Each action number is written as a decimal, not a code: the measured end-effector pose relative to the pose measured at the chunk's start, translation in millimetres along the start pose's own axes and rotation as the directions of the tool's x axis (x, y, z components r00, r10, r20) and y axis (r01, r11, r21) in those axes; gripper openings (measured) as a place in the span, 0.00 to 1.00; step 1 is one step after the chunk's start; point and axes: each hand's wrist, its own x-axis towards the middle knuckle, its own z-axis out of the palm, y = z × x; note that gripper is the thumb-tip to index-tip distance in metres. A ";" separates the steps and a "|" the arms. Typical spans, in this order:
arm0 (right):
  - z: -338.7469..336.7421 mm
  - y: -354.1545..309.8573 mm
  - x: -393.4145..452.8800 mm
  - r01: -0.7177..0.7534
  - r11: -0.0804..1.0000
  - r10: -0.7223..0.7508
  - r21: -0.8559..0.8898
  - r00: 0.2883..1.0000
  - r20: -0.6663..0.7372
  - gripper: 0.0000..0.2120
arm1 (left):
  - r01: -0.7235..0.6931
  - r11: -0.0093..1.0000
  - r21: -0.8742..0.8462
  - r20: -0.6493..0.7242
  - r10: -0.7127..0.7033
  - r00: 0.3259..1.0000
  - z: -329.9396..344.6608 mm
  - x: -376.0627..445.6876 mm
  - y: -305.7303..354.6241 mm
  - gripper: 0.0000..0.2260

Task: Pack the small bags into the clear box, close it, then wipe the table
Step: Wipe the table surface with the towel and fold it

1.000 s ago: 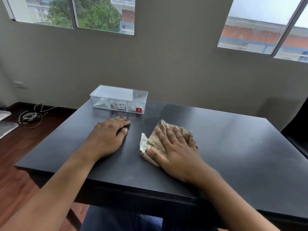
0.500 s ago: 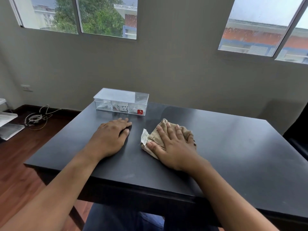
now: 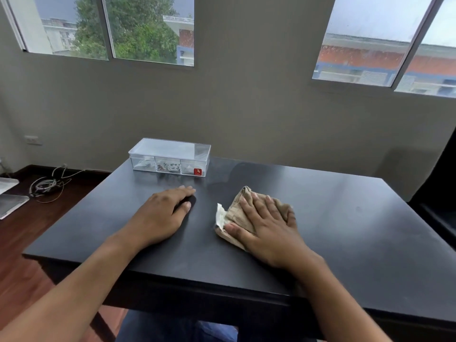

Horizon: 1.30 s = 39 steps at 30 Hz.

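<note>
The box (image 3: 170,157) stands closed at the far left with the bags inside. Only wiping is left: the right hand (image 3: 267,227) presses flat on the cloth (image 3: 237,213), the left hand (image 3: 161,214) lies flat on the table (image 3: 345,230).

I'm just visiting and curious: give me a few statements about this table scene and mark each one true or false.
1. The clear box has its lid on. True.
2. The right hand lies flat on a tan cloth. True.
3. The left hand is holding the box. False: it rests palm down on the table, apart from the box.
4. The box sits at the table's near edge. False: it stands at the far left corner.
5. Loose bags lie on the table. False: the only bags visible are inside the box.
</note>
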 end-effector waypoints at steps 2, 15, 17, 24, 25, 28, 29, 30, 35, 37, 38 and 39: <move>5.8 -13.4 3.3 -0.035 0.999 0.035 0.000 0.999 -0.040 0.39 | -0.022 0.998 -0.052 0.010 0.023 1.000 5.6 2.2 13.8 0.19; -17.2 116.1 -81.2 -0.313 0.948 0.318 0.055 0.938 -0.140 0.40 | -0.164 0.974 -0.158 0.131 0.185 0.974 55.2 25.5 101.3 0.19; -20.5 131.6 -83.2 -0.380 0.921 0.390 0.092 0.908 -0.156 0.40 | -0.188 0.969 -0.161 0.155 0.213 0.965 61.6 28.6 113.7 0.18; -6.6 105.9 -122.8 -0.274 0.957 0.287 0.092 0.934 -0.210 0.35 | -0.304 0.945 -0.118 0.238 0.324 0.916 91.0 48.3 160.0 0.19; -5.6 107.7 -133.5 -0.258 0.962 0.272 0.095 0.939 -0.209 0.34 | -0.315 0.943 -0.110 0.250 0.333 0.909 95.6 52.1 165.5 0.20; -13.5 134.9 -149.6 -0.301 0.946 0.319 0.121 0.929 -0.185 0.34 | -0.351 0.934 -0.064 0.269 0.355 0.895 108.8 57.9 178.4 0.21; -17.7 150.4 -148.8 -0.346 0.930 0.364 0.124 0.912 -0.190 0.36 | -0.360 0.932 -0.047 0.261 0.359 0.896 113.0 58.4 181.2 0.21; -23.1 166.6 -145.7 -0.398 0.909 0.416 0.123 0.888 -0.196 0.38 | -0.365 0.931 -0.030 0.251 0.361 0.898 115.3 58.0 182.8 0.21; -35.4 205.8 -109.7 -0.580 0.804 0.595 0.135 0.784 -0.175 0.38 | -0.360 0.932 -0.033 0.253 0.356 0.900 116.8 60.0 182.0 0.21; -29.4 192.4 -107.0 -0.556 0.823 0.568 0.115 0.803 -0.180 0.37 | -0.365 0.931 -0.032 0.257 0.360 0.897 116.5 59.4 181.2 0.21; -24.6 183.1 -113.6 -0.517 0.850 0.527 0.104 0.828 -0.191 0.36 | -0.367 0.930 -0.030 0.260 0.362 0.895 116.8 58.6 180.5 0.21; -20.1 175.4 -124.6 -0.468 0.879 0.477 0.092 0.854 -0.207 0.35 | -0.369 0.929 -0.027 0.263 0.363 0.894 117.3 58.4 179.6 0.21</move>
